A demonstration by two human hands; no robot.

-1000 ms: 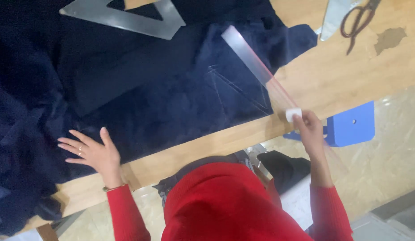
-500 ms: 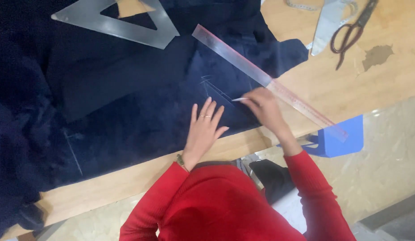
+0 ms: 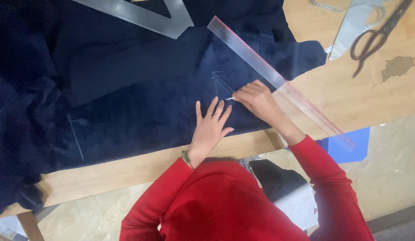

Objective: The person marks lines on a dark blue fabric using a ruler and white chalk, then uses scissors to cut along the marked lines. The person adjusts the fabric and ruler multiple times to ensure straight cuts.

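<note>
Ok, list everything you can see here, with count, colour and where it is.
fabric: one, dark navy, spread over the left and middle of the table, faint chalk lines on it
table: one, light wood, under everything
ruler: one, clear with a red edge, lying diagonally from the fabric past the table's near edge
set square: one, grey, on the fabric at the top
scissors: one pair, dark, top right of the table
chalk: one thin white piece, in the right hand
bracelet: one, green, left wrist
left hand: flat on the fabric, fingers spread
right hand: pinching the chalk on the fabric, beside the ruler
</note>
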